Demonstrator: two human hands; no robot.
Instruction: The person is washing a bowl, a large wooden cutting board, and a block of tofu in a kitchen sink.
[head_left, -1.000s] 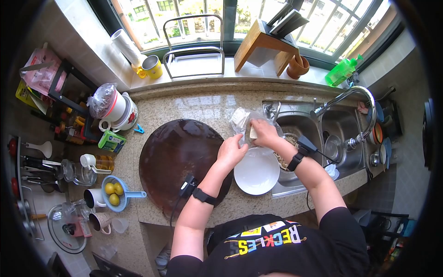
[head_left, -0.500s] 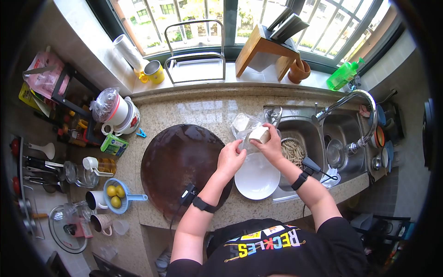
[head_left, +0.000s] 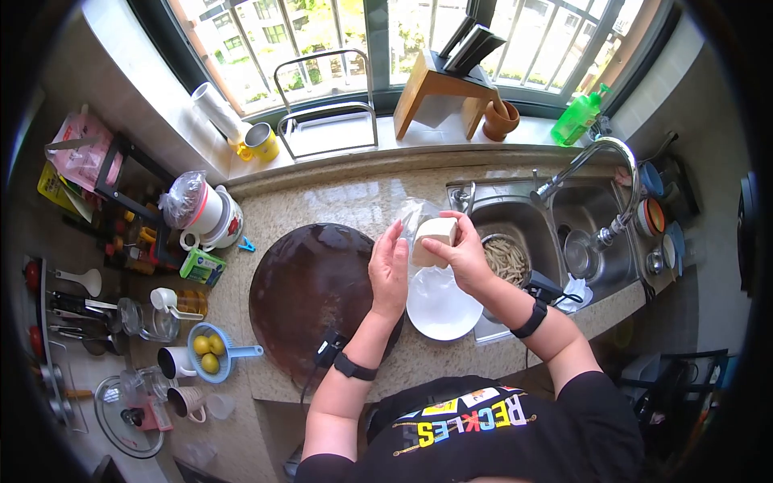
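Note:
In my right hand point(head_left: 461, 255) is a pale, tofu-like block point(head_left: 432, 240), gripped between thumb and fingers. A clear plastic bag point(head_left: 415, 212) lies behind and around the block. My left hand point(head_left: 390, 270) is raised just left of the block, its fingers extended and near the bag's edge; whether it touches the bag is unclear. Below the block, a white bowl point(head_left: 444, 310) rests on the counter, with some clear plastic over its upper part. A large round dark board point(head_left: 310, 282) lies to the left, partly under my left forearm.
The double sink point(head_left: 592, 213) at the right holds a basket of pale strips point(head_left: 506, 258) and has a curved faucet point(head_left: 636, 173). A blue colander point(head_left: 211, 352) with yellow fruit, mugs and jars stand at the left. A knife block point(head_left: 439, 84) stands on the sill.
The block shows more fully and sits further left in my right hand. My left hand has turned more upright with its fingers extended. The camera view has shifted slightly.

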